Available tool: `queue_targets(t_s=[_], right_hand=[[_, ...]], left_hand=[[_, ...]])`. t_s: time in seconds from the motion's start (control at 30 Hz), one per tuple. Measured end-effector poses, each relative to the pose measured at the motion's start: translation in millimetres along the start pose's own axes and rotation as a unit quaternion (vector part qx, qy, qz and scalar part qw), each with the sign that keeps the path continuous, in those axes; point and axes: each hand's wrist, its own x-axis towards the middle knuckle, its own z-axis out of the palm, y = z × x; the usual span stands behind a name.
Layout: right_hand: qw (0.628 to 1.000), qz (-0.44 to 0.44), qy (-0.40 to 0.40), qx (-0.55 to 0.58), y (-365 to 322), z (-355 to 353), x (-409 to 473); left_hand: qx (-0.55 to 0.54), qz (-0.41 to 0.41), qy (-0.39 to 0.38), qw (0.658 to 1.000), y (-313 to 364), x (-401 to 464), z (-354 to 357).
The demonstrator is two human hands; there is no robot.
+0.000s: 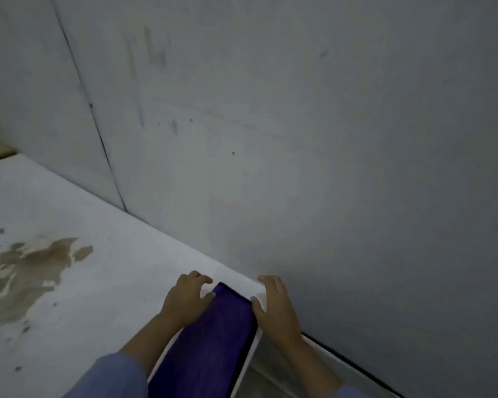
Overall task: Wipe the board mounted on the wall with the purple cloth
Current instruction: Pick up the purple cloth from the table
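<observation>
The purple cloth (213, 340) lies folded in a long strip on the near corner of a white tabletop (112, 254). My left hand (184, 297) rests at the cloth's left edge, fingers curled on the tabletop and thumb touching the cloth. My right hand (273, 305) lies by the cloth's right edge with fingers stretched toward the wall and thumb at the cloth's far corner. Neither hand visibly grips it. The pale grey board (299, 124) fills the wall just beyond, with faint smudges and small dark specks on it.
A brown stain (29, 277) spreads over the left of the tabletop. A dark vertical seam (98, 133) divides the wall panels at left. A dark gap (354, 366) runs along the wall's foot at lower right. Blue sleeves cover both forearms.
</observation>
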Motion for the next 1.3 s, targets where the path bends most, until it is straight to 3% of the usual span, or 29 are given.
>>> queue_targets(t_s=[0.2,0.47,0.63,0.73,0.83,0.93,1.07,1.13,1.2,1.3], right_hand=[[0.993,0.069,-0.064,-0.066,33.6,40.5,6.3],[0.986,0.111,-0.098,-0.083,42.8,53.7,14.3],[0.984,0.122,-0.113,0.059,22.8,36.8,14.3],[0.974,0.102,-0.123,0.161,0.7,10.6,11.8],[0.963,0.038,-0.176,0.202,-25.5,-1.9,-3.6],[0.943,-0.048,-0.270,0.190,-45.4,8.4,-34.2],[0.887,-0.083,-0.427,0.155,-56.3,32.9,-66.8],[0.892,-0.087,-0.412,0.165,-56.0,42.6,-69.7],[0.922,-0.070,-0.342,0.167,-54.2,51.4,-61.1],[0.959,-0.054,-0.257,0.102,-48.4,63.7,-35.4]], left_hand=[[0.022,-0.096,-0.075,0.992,-25.8,19.6,29.3],[0.025,-0.077,-0.057,0.995,-19.8,42.2,43.6],[-0.081,-0.081,-0.033,0.993,-18.2,40.1,31.0],[-0.161,-0.017,-0.011,0.987,-20.9,9.9,-0.6],[-0.184,0.043,0.000,0.982,-22.8,-39.0,-28.0],[-0.206,0.019,0.011,0.978,-36.9,-93.0,-36.9],[-0.165,-0.054,0.033,0.984,-66.7,-152.9,-18.0],[-0.156,-0.099,0.013,0.983,-76.7,-172.3,-6.6],[-0.178,-0.132,0.012,0.975,-80.6,-184.5,1.8],[-0.215,-0.186,0.066,0.956,-72.8,-185.5,8.5]])
